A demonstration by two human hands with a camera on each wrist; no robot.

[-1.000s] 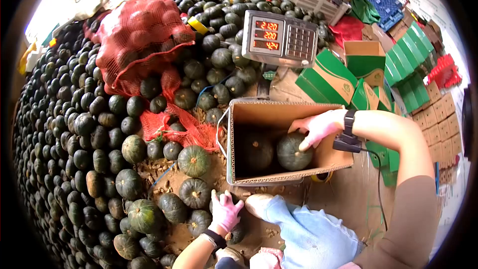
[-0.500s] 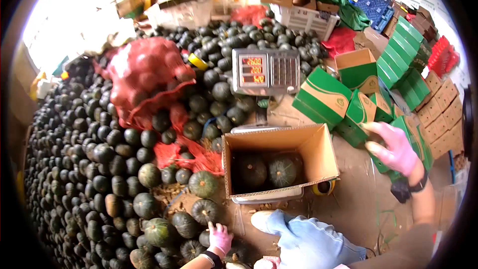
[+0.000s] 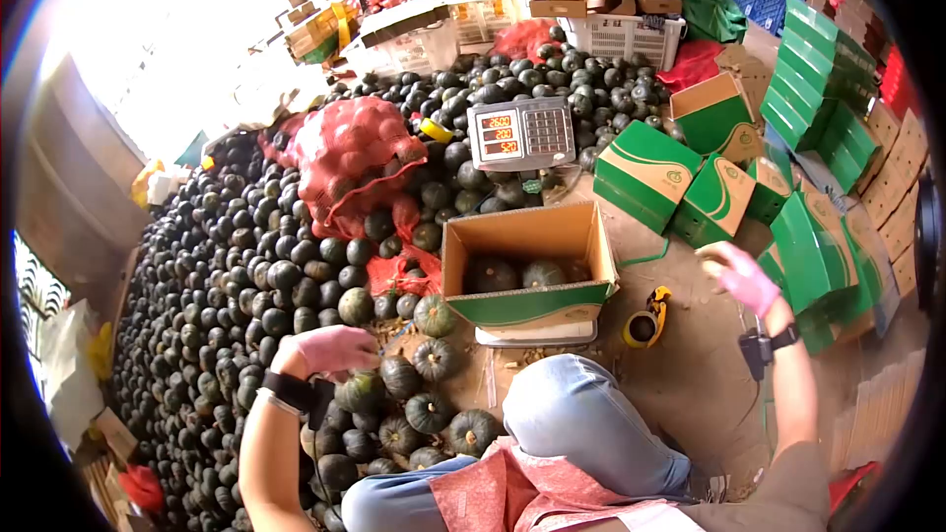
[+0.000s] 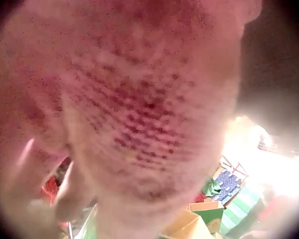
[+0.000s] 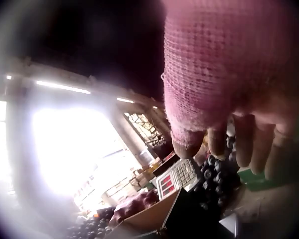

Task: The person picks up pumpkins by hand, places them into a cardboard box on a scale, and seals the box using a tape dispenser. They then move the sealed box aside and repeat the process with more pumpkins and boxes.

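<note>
The person sits low among a heap of dark green squashes point(image 3: 227, 256) that runs off to the left and far side. Their left hand point(image 3: 330, 348), in a pink glove, hovers just over one squash point(image 3: 363, 391) at the near edge of the heap. From here I cannot tell whether its fingers are curled or touching anything, and the wrist view shows only blurred glove.

The right hand point(image 3: 741, 274) is raised out to the right, near the stacked green cartons point(image 3: 711, 199). Its fingers point(image 5: 217, 142) hang loosely bent and a little apart, holding nothing.

Between the hands stands an open cardboard box point(image 3: 532, 303) with a few squashes inside. It rests on a weighing platform point(image 3: 537, 335). A lit scale display point(image 3: 520, 133) stands farther back, a red mesh sack point(image 3: 355, 160) lies to its left, and a yellow tape roll point(image 3: 642, 325) sits just right of the box.
</note>
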